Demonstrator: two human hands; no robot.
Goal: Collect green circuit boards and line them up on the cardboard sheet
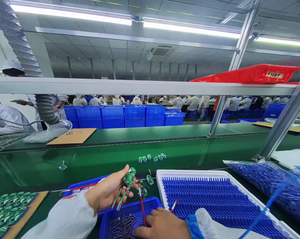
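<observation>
My left hand (107, 189) is closed around green circuit boards (129, 176) with thin wires and metal cylinders (120, 203) dangling below. My right hand (162, 224) reaches into a blue bin (103, 220) of small dark springs or screws (123, 225); its fingers are bent, and what they pinch is hidden. A thin red stick (142, 204) runs down to those fingers. Beyond the knuckles a red brush-like tip (174, 205) shows; whether my right hand grips it I cannot tell. More circuit boards (150, 179) lie just past my left fingertips.
A white tray (162, 174) with rows of blue parts stands right, beside a bag of blue pieces (264, 182). Several boards (152, 158) lie on the green belt (102, 162). A cardboard sheet of boards (40, 200) is at left. A metal post (279, 122) rises at right.
</observation>
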